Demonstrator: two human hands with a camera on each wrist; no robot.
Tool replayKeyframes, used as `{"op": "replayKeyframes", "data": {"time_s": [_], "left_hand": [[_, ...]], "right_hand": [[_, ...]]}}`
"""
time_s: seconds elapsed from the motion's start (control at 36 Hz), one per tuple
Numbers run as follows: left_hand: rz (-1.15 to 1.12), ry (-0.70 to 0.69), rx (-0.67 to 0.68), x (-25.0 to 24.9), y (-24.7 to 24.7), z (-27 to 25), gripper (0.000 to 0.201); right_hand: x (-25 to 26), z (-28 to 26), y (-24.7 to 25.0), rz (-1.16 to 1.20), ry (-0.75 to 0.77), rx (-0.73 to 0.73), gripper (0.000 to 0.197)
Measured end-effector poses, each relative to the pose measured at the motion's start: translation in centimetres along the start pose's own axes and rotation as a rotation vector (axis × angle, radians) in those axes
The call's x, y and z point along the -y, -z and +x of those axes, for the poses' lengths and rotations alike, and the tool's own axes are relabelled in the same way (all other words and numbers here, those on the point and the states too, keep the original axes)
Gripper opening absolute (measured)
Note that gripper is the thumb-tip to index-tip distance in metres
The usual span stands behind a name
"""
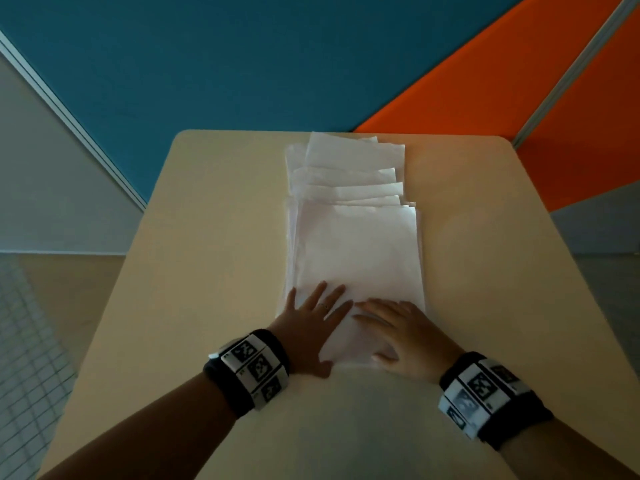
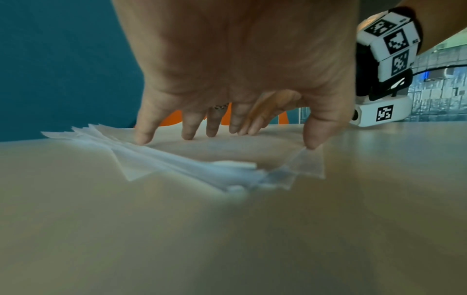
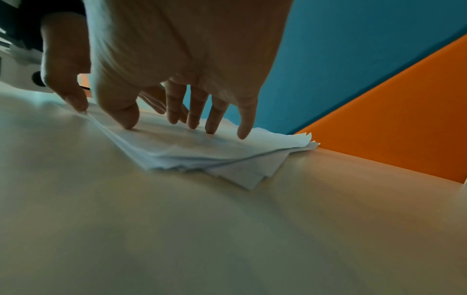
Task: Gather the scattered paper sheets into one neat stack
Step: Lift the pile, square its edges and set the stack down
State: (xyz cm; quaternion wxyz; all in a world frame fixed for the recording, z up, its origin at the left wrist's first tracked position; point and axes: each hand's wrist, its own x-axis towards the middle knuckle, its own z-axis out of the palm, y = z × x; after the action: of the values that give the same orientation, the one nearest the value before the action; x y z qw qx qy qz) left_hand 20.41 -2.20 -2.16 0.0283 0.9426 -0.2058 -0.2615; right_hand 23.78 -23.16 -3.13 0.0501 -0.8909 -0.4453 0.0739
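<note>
On table (image 1: 214, 237) | both hands flat on paper sheets (image 1: 356, 244) | lower sheets hidden

A: The head view is dim; the paper sheets (image 1: 356, 244) are the brightest patch, nearly washed out, and the tabletop (image 1: 214, 237) darkens toward its near edge.

B: Straight lines bow toward that picture's edges. In both wrist views the near tabletop is a soft blur, and the left hand (image 2: 235, 59) and right hand (image 3: 177, 49) loom large, shadowed underneath
</note>
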Motion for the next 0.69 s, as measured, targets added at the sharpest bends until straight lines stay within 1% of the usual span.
{"op": "replayKeyframes", "data": {"time_s": [0.11,0.22,0.31,0.36,0.42,0.44,0.47,0.5,0.56,0.58,0.61,0.64,0.67,0.69], "left_hand": [[-0.009,0.027,-0.015,0.3,0.8,0.4,0.100],[-0.012,0.021,-0.003,0.2,1.0,0.6,0.103],[0.001,0.020,-0.023,0.3,0.8,0.9,0.102],[0.000,0.024,-0.034,0.5,1.0,1.1,0.101],[-0.053,0.040,-0.062,0.8,1.4,1.3,0.101],[-0.128,0.069,-0.104,1.0,1.7,1.5,0.103],[-0.236,0.125,-0.172,1.3,2.0,1.7,0.104],[-0.356,0.212,-0.257,1.5,2.4,1.9,0.104],[-0.568,0.453,-0.400,2.3,3.3,2.5,0.101],[-0.640,0.568,-0.418,2.8,3.8,2.7,0.099],[-0.692,0.654,-0.403,3.3,4.2,3.0,0.098],[-0.737,0.714,-0.381,3.6,4.6,3.2,0.096],[-0.782,0.755,-0.370,3.9,5.0,3.4,0.095],[-0.830,0.785,-0.374,4.1,5.4,3.7,0.094]], "right_hand": [[-0.5,0.6,0.3,0.026,-0.025,0.000,0.074],[-0.4,0.5,0.2,-0.015,0.031,0.039,0.077],[-0.7,0.6,-0.5,-0.045,0.044,-0.011,0.073],[-0.9,0.7,-0.6,-0.019,0.022,-0.034,0.074],[-1.1,1.1,-0.3,0.051,-0.001,-0.041,0.075],[-1.2,1.3,0.1,0.137,-0.047,-0.058,0.075],[-1.4,1.5,0.4,0.261,-0.131,-0.071,0.073],[-1.7,1.9,0.9,0.378,-0.239,-0.110,0.072],[-3.0,2.6,1.6,0.482,-0.506,-0.260,0.069],[-3.8,3.0,2.0,0.494,-0.666,-0.274,0.068],[-4.6,3.3,2.4,0.503,-0.821,-0.229,0.066],[-5.3,3.6,2.7,0.522,-0.939,-0.164,0.065],[-5.9,4.0,2.9,0.540,-1.016,-0.105,0.063],[-6.4,4.5,3.0,0.558,-1.058,-0.070,0.061]]}}
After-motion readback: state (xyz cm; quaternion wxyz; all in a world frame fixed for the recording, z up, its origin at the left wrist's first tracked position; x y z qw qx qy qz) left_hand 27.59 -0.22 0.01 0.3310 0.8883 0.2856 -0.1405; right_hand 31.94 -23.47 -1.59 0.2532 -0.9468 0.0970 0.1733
